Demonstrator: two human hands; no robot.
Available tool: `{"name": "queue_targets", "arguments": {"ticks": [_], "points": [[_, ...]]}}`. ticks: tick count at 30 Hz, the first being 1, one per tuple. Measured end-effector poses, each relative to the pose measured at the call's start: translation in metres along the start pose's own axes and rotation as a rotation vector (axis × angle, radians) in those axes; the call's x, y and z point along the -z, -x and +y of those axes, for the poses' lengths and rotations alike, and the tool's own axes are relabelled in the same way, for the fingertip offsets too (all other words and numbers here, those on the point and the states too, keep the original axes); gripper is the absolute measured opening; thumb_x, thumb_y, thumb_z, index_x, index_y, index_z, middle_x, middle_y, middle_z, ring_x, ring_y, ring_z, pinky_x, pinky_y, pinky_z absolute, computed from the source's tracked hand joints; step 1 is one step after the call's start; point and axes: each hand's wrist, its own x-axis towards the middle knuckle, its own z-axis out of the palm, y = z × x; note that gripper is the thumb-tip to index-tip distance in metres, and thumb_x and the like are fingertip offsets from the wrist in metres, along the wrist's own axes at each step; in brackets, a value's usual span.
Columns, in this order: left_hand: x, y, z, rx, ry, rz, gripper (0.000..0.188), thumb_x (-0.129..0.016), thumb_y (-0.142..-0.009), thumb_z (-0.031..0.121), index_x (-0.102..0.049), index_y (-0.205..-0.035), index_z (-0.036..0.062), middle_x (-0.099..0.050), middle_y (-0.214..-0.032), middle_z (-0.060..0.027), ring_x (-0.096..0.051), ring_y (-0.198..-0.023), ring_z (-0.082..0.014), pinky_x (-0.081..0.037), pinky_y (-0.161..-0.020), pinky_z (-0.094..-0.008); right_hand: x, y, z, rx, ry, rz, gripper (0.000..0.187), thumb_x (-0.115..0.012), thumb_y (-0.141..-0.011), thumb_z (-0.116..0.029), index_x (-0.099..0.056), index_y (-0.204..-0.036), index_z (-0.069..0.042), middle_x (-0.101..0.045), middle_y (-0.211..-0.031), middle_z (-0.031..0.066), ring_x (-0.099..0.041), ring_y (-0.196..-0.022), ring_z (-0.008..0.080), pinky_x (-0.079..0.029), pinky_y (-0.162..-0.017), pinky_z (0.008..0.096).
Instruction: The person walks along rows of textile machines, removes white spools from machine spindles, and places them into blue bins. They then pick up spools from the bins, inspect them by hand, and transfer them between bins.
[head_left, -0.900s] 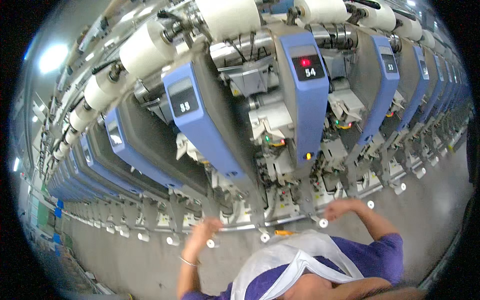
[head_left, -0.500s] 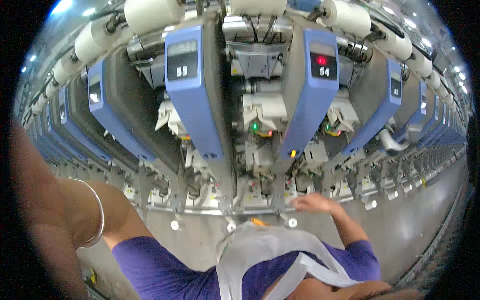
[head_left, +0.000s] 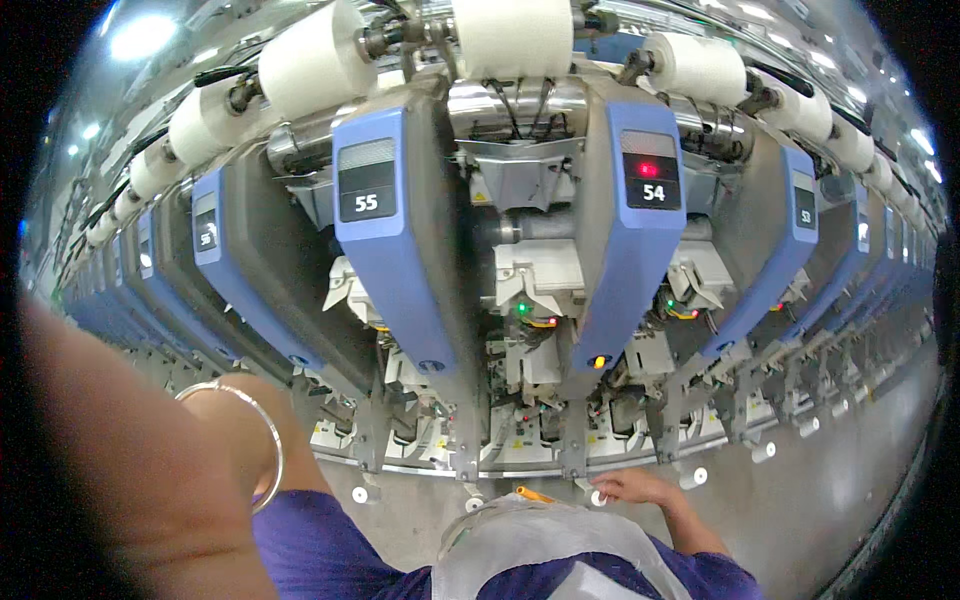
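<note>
My left arm (head_left: 150, 460) rises large and close at the left, with a silver bangle (head_left: 275, 450) around it. Its hand lies beyond the picture edge, so I cannot see its fingers. Lower down, my right hand (head_left: 632, 487) hangs in front of the machine's lower rail, its fingers loosely bent and apart, with nothing visible in them. Its fingertips overlap a small white roller (head_left: 599, 497) in this view; whether they touch it I cannot tell. Ahead stand two blue-fronted winding units, the left one (head_left: 385, 260) and the right one (head_left: 645, 270), which shows a red display and a lit yellow button.
White yarn packages (head_left: 515, 38) line the top of the machine. Similar units curve away on both sides. A metal rail (head_left: 520, 474) runs along the bottom above the grey floor (head_left: 800, 500). A pale apron (head_left: 520, 535) with an orange object (head_left: 535, 494) covers my front.
The view has tilted upward, so the machine sits lower in the picture and more of the packages show. My left arm looms larger. My right hand now appears lower, beneath the rail.
</note>
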Motion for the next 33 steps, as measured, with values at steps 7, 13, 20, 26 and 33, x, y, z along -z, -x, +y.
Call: {"name": "queue_targets", "arguments": {"ticks": [7,13,20,26,33], "points": [[-0.016,-0.014,-0.003,-0.020,-0.009,0.022,0.033,-0.054,-0.080,0.020,-0.053,-0.107,0.0003,-0.057,-0.106,-0.0140,-0.054,-0.097,-0.0249,-0.040,-0.088,-0.0363,-0.017,-0.018,-0.005,0.084,0.121,0.040,0.043,-0.046,-0.085,-0.040,-0.053,-0.115,-0.009,-0.059,-0.106,0.0138,-0.057,-0.095,0.0310,-0.045,-0.082,0.0385],[-0.015,-0.014,-0.021,0.011,-0.042,0.095,0.031,-0.051,-0.083,0.022,-0.055,-0.106,0.0009,-0.057,-0.107,-0.0134,-0.053,-0.099,-0.0245,-0.039,-0.090,-0.0368,-0.008,-0.004,-0.011,0.097,0.065,0.179,0.041,-0.047,-0.085,-0.035,-0.052,-0.115,-0.007,-0.062,-0.098,0.0150,-0.059,-0.089,0.0309,-0.045,-0.079,0.0386],[-0.144,0.008,-0.141,0.884,0.185,0.228,0.032,-0.050,-0.086,0.028,-0.055,-0.110,0.0074,-0.057,-0.109,-0.0110,-0.053,-0.102,-0.0233,-0.039,-0.091,-0.0343,-0.019,0.007,0.023,-0.056,0.013,0.155,0.043,-0.048,-0.084,-0.038,-0.051,-0.118,-0.011,-0.062,-0.094,0.0160,-0.059,-0.085,0.0322,-0.046,-0.076,0.0389],[-0.284,0.089,-0.225,0.811,-0.662,-0.342,0.056,-0.050,-0.085,0.033,-0.033,-0.132,0.0076,-0.036,-0.136,-0.0077,-0.029,-0.128,-0.0239,-0.017,-0.105,-0.0467,-0.044,0.013,0.070,-0.081,0.068,0.249,0.035,-0.049,-0.088,-0.027,-0.052,-0.115,-0.005,-0.065,-0.088,0.0088,-0.061,-0.076,0.0160,-0.048,-0.073,0.0287],[-0.280,0.061,-0.343,1.053,-0.486,-0.428,0.053,-0.021,-0.091,0.048,-0.036,-0.131,0.0168,-0.035,-0.136,-0.0056,-0.028,-0.128,-0.0275,-0.014,-0.101,-0.0596,-0.081,0.030,0.134,-0.075,-0.274,0.353,0.028,-0.052,-0.086,-0.012,-0.053,-0.111,0.000,-0.065,-0.083,0.0097,-0.059,-0.073,0.0135,-0.048,-0.068,0.0249]]}}
